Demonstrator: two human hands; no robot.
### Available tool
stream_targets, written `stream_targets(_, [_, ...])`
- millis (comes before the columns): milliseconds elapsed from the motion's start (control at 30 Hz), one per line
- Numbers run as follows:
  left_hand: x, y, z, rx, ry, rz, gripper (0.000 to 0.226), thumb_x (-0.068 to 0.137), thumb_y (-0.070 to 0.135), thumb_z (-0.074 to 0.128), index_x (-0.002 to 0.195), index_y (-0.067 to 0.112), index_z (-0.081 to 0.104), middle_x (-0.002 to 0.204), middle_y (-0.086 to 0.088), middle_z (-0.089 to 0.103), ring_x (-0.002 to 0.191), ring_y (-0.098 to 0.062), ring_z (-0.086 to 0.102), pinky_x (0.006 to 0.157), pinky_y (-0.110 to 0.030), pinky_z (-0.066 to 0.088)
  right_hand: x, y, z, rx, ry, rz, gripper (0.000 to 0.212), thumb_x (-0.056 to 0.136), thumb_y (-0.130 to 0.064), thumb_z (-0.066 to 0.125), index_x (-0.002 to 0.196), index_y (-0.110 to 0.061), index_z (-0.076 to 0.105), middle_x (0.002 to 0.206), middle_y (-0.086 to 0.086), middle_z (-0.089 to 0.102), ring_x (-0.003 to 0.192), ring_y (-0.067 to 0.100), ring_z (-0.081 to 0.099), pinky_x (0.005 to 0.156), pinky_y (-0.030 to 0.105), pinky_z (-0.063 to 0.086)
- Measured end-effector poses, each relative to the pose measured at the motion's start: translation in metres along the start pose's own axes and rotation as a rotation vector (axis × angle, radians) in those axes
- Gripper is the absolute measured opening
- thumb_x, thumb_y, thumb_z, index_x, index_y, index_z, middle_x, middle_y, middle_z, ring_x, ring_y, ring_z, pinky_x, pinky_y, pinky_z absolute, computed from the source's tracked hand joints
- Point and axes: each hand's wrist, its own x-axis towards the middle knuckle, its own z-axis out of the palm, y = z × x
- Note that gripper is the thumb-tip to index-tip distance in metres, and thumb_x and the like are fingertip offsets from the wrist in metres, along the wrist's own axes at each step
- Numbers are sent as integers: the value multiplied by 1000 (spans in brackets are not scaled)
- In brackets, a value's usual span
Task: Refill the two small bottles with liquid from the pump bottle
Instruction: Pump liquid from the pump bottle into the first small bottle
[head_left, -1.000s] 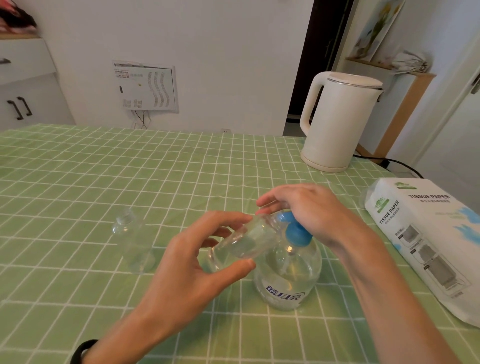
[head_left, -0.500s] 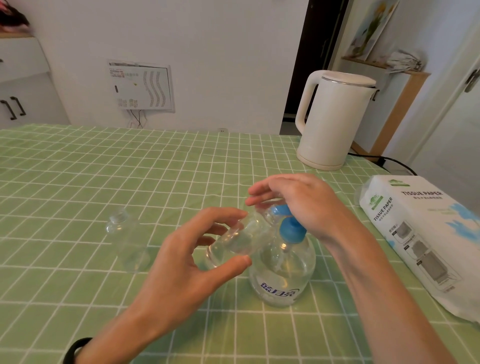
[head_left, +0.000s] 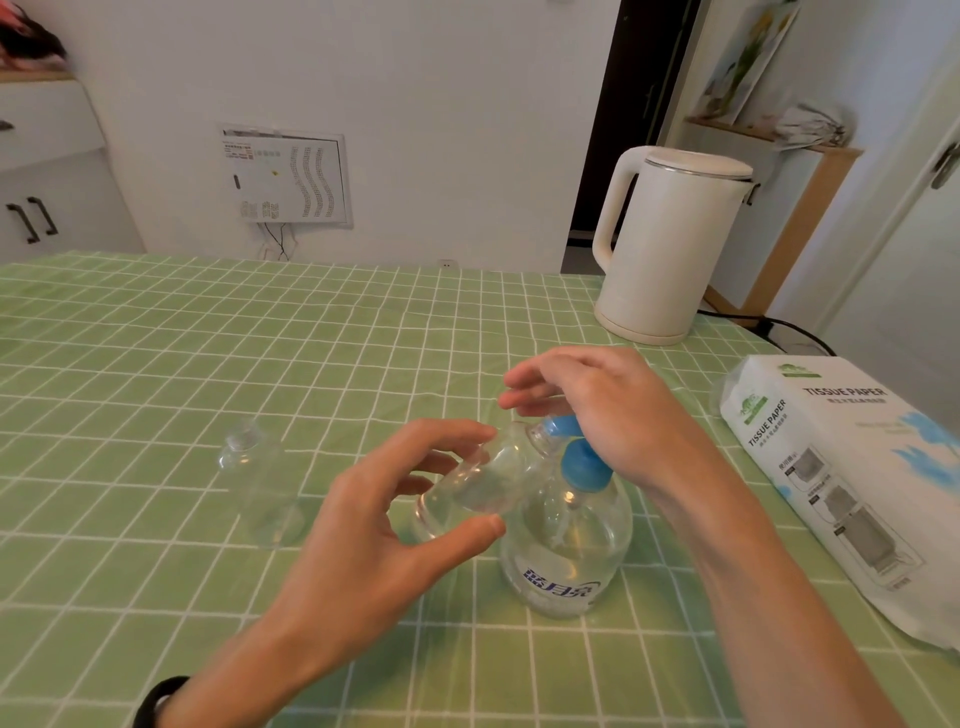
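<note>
Pump head (head_left: 563, 427) has popped back up off its collar (head_left: 584, 465) since 1 second ago, so I'd call that 1 squirt done, with your right hand (head_left: 613, 415) resting on top, fingers loosely straight, ready to press again. Your left hand (head_left: 374, 525) pinches the small bottle (head_left: 498, 478) between thumb and fingertips, tilted with its mouth at the nozzle of the pump bottle (head_left: 566, 551). The other small bottle (head_left: 260, 483) stands upright well off to the left, so bottle 2 looks still to do.
</note>
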Motion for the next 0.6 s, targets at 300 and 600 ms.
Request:
stream_targets(300, [-1,-1,-2,22,-4,-3,48,76,44,78,122,45,65,118,20,73,109,-11,70,91,-27,54,0,3,1,-87,-102,85,33,104,-22,52,93,-25,84,89,-19,81,87,-10,70,77,14,43])
stream_targets(600, [-1,-1,-1,4,-4,1,49,76,43,79,123,45,65,119,18,73,110,-13,70,92,-24,55,1,2,0,-36,-2,-22,36,107,-18,47,98,-20,82,93,-11,83,89,-4,74,69,1,49])
